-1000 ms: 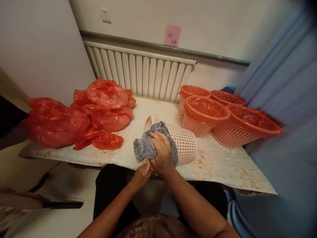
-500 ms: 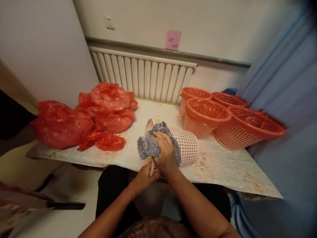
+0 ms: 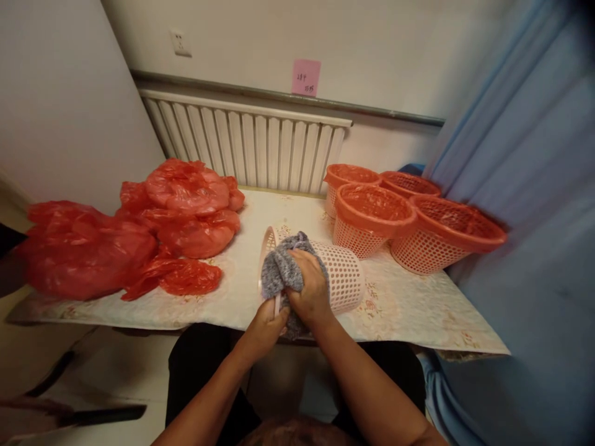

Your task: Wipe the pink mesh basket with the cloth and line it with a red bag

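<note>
A pale pink perforated plastic basket [image 3: 346, 277] lies on its side on the table in front of me, its open end to the left. My left hand [image 3: 264, 327] is closed round the near side of its rim. A grey mottled cloth [image 3: 281, 269] is in my right hand [image 3: 310, 286], which presses it against the basket's side near the rim. The cloth drapes over the rim and hides part of it, and it hangs down toward the table's front edge.
Red plastic bags [image 3: 90, 248] are heaped on the table's left. Several baskets with red liners [image 3: 372, 214] stand at the back right beside a blue curtain [image 3: 520, 204]. A radiator [image 3: 251, 145] is behind the table [image 3: 418, 316]. Part of another person [image 3: 12, 263] shows at the left edge.
The view has shifted, so most things sit further left. The cloth's left end has folded in over the rim, and more of it hangs down on the near side.
</note>
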A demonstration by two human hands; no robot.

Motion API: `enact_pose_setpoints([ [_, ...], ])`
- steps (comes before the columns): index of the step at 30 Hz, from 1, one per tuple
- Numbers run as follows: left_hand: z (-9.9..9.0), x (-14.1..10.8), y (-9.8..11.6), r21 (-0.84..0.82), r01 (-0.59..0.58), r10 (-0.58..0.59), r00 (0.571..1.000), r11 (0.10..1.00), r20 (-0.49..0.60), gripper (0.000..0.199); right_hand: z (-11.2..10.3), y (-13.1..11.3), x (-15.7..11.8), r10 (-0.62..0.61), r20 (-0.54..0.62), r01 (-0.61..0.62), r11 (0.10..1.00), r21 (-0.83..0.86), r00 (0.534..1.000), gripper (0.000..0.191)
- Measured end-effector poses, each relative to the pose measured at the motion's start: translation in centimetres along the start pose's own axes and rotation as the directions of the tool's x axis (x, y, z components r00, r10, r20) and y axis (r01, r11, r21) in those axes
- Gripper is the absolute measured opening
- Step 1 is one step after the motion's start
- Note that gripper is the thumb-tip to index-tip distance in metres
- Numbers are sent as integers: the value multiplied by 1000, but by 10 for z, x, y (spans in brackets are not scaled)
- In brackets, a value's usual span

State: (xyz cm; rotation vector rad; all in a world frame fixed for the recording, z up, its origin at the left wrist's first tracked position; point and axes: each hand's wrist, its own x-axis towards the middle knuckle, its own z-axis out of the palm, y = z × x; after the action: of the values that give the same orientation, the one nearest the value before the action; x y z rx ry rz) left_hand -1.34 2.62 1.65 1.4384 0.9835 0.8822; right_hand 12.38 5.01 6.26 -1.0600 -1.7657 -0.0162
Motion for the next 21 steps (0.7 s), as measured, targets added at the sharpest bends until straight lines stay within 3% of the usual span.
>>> enact_pose_setpoints([
  [5, -1, -1, 3, 5, -147, 147, 989, 989, 12, 41, -28, 68, -4, 179, -126, -198, 967, -158, 976, 37],
  [8, -1, -2, 0, 41, -161, 161, 987, 986, 9, 42, -53, 107, -19, 340, -245, -393, 894, -218, 908, 29],
  [11, -2, -2, -2, 18, -172, 172, 985, 985, 0, 44, -64, 121, -38, 367, -375, -470, 851, -234, 851, 31],
  [13, -3, -1, -3, -9, -163, 163, 987, 987, 9, 45, -59, 113, -48, 315, -415, -436, 867, -240, 854, 39],
  [16, -3, 1, -3, -28, -142, 143, 989, 989, 45, 46, -39, 79, -58, 210, -386, -313, 922, -228, 898, 47],
  [21, -7, 2, -16, 24, -189, 189, 982, 982, -4, 39, -1, 7, -62, -34, -168, 35, 999, 4, 985, 41],
])
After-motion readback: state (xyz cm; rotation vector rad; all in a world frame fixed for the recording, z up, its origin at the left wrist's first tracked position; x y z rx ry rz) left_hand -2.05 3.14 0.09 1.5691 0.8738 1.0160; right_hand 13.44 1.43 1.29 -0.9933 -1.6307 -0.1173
